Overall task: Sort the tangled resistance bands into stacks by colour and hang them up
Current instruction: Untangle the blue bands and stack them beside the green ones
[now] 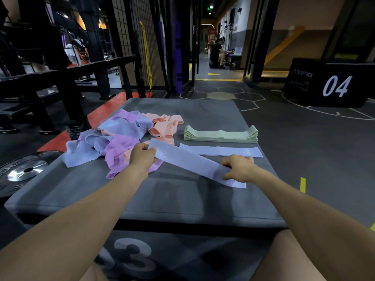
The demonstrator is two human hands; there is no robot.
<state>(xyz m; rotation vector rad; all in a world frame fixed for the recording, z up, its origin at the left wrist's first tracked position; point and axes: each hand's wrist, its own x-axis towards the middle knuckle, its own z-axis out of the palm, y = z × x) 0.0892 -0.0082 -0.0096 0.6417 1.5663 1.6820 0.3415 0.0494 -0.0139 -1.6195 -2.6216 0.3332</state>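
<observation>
A pale blue band (190, 162) is stretched flat between my hands above the grey soft box (182, 199). My left hand (143, 156) pinches its far left end, and my right hand (238, 168) pinches its near right end. Behind it another flat blue band (221, 151) lies on the box. A neat stack of green bands (221, 134) sits further back on the right. On the left lies a tangled heap of blue, purple and peach bands (119, 136).
A weight plate (24, 171) lies on the floor at the left. Black benches and a wire rack with a hanging yellow band (147, 57) stand behind. A black box marked 04 (332, 84) is at the right. A person sits far down the corridor.
</observation>
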